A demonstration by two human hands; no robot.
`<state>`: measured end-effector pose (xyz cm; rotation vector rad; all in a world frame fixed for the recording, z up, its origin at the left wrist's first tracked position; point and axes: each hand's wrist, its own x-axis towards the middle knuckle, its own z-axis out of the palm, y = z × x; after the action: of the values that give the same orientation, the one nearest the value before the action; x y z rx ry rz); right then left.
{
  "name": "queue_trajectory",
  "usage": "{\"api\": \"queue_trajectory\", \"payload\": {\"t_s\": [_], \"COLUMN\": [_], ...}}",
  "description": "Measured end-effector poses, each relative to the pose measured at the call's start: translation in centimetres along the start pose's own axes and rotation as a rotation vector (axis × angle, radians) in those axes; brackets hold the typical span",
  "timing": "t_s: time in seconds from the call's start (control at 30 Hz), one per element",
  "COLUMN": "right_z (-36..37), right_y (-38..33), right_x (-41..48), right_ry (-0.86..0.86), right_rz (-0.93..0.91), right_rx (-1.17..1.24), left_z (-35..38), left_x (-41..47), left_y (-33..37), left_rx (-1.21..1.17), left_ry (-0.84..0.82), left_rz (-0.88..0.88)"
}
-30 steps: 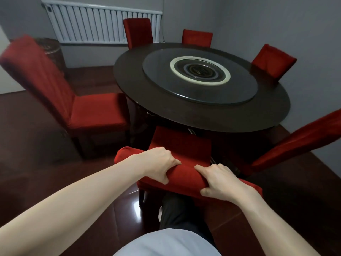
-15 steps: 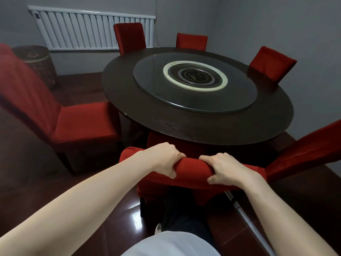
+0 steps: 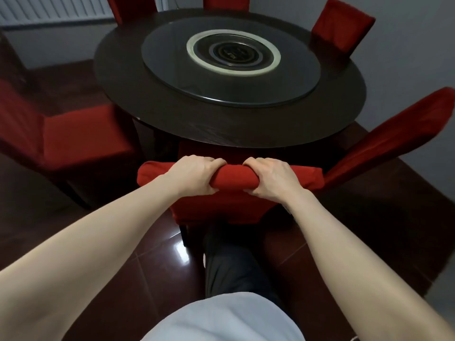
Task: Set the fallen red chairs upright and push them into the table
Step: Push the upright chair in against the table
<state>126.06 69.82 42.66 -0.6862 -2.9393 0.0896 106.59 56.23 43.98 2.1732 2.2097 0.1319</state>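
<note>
**Landmark.** We take the round dark table (image 3: 246, 134) as our reference. A glass turntable (image 3: 172, 70) sits at its centre.

**Item 1, near chair (image 3: 234, 179).** Upright at the table's near edge, with its back rail toward the person and its seat mostly hidden under the tabletop. We judge it righted and nearly or fully pushed in. How deep the seat sits we cannot tell.

**Item 2, left hand (image 3: 194, 175).** Fingers curled over the near chair's top rail, gripping it on the side toward the table's left.

**Item 3, right hand (image 3: 273, 179).** The same grip on the same rail, just beside the left hand. A short stretch of red cover shows between them.

**Item 4, left chair (image 3: 81, 134).** Upright at the table's left, its seat showing in full outside the rim. We judge that it stands but wants pushing in.

**Item 5, right chair (image 3: 389, 141).** At the table's right, its back slanting away from the rim. Whether it stands true or leans we cannot tell, as the wide lens may account for the slant. We mark it for checking.

**Item 6, far side of the table.** Far-right chair (image 3: 342, 25), far-middle chair (image 3: 226, 2) and far-left chair (image 3: 130, 8). All are upright and close against the rim, and we count them done.

**Tally, as a judgement.** One chair is in hand at the finish of its push, one or two are yet to be dealt with, and three are settled.
</note>
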Motion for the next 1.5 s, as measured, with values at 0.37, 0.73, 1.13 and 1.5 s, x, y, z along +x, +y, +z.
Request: {"api": "queue_trajectory", "payload": {"t_s": [0.37, 0.73, 1.13, 1.5], "right_z": [0.9, -4.8, -14.4, -14.9], "right_y": [0.5, -5.7, -24.6, -37.1], "right_x": [0.2, 1.8, 9.3, 16.9], "right_ry": [0.075, -0.167, 0.005, 0.022], "right_rz": [-0.046, 0.056, -0.302, -0.46], "right_rx": [-0.055, 0.105, -0.082, -0.118], "left_z": [0.2, -5.0, -17.3, -20.0], "left_x": [0.5, -6.6, -22.4, -30.0], "left_y": [-0.7, -1.9, -8.3, -17.0], "left_rx": [0.007, -0.017, 0.083, 0.116], "left_ry": [-0.007, -0.09, 0.13, 0.183], "left_rz": [0.01, -0.108, -0.375, -0.527]}}
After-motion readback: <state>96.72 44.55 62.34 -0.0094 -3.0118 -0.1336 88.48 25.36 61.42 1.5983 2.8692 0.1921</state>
